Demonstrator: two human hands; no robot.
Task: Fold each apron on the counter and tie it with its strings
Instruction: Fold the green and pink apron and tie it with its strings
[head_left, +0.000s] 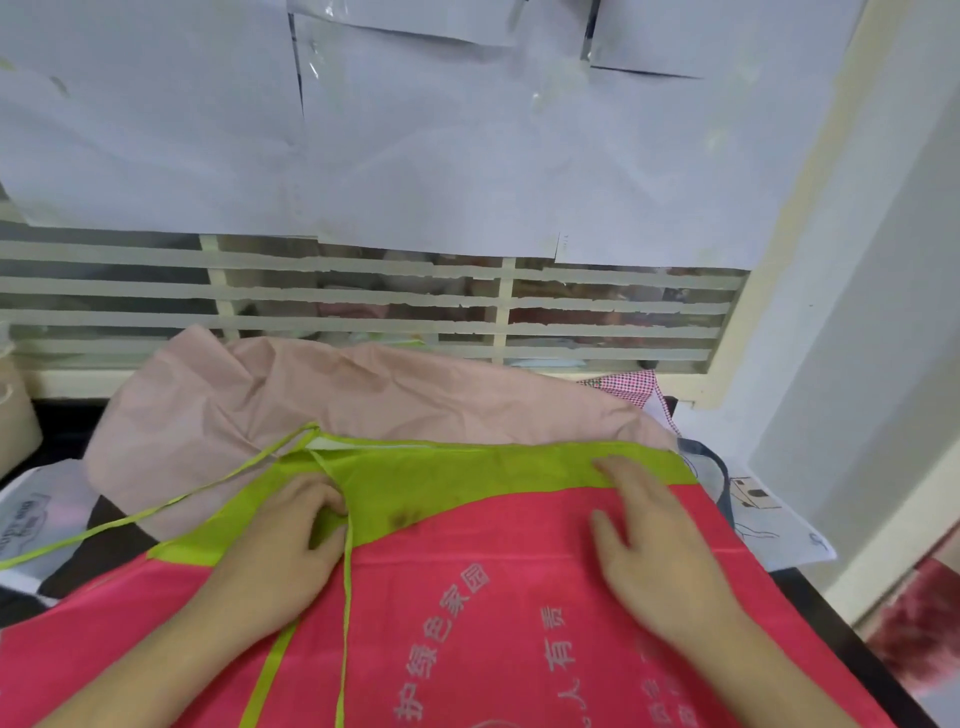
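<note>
A pink-red apron (467, 597) with a lime-green top band and pale printed characters lies spread across the counter in front of me. My left hand (291, 540) rests on the green band with its fingers curled round a thin green string (347, 571) that runs down over the red cloth. Another green string (156, 512) trails off to the left. My right hand (654, 545) lies flat with straight fingers on the apron's right side, its fingertips on the green band.
A pale pink apron (311, 400) lies crumpled behind the red one. A white printed cloth with dark trim (753, 499) and a checked cloth (631, 387) lie at the right. A slatted window (363, 306) covered with paper stands behind. The dark counter edge (831, 634) runs along the right.
</note>
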